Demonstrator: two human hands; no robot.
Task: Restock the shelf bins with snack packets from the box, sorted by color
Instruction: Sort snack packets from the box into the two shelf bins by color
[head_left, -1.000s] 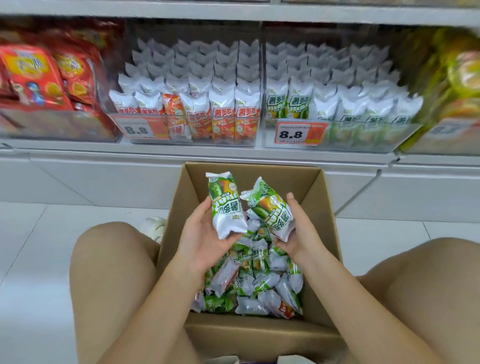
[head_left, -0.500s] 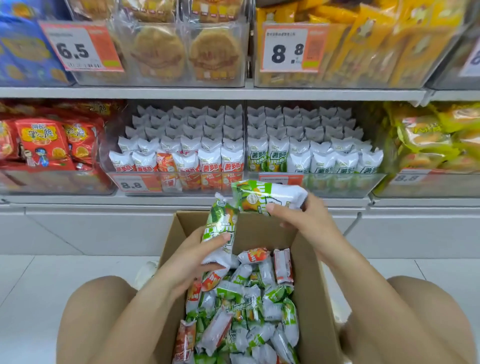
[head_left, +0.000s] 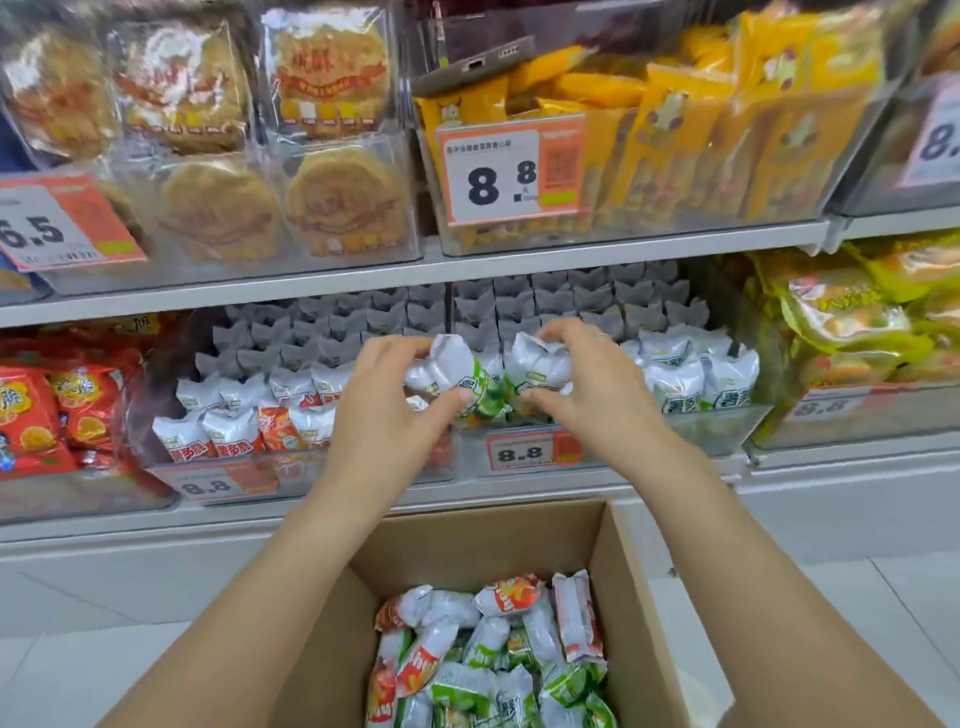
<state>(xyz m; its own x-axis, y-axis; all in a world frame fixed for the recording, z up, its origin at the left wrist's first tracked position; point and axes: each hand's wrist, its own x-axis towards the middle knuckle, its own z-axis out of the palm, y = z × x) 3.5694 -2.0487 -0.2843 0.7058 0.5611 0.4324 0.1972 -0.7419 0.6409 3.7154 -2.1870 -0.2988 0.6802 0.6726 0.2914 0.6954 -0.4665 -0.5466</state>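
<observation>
1. Left hand (head_left: 384, 405) is raised at the front of the lower shelf (head_left: 363, 512), fingers curled round a green-and-white packet (head_left: 457, 371); thumb under, fingers over its white top.
2. Right hand (head_left: 587, 384) is beside it, curled round a second green packet (head_left: 540, 364) in the same way.
3. Both packets sit tilted, their lower ends almost touching, right at the divide between the two clear bins and just above the 8.8 price tag (head_left: 530, 451).
4. Green bin (head_left: 727, 423) lies right of the hands, rows of green-and-white packets upright inside.
5. Orange bin (head_left: 218, 483) lies left, holding orange-and-white packets; the left hand hides its right end.
6. Cardboard box (head_left: 639, 597) stands open on the floor below the arms, with mixed green and orange packets loose inside.
7. Upper shelf: round biscuit packs (head_left: 332, 202) on the left, yellow packs (head_left: 691, 150) on the right.
</observation>
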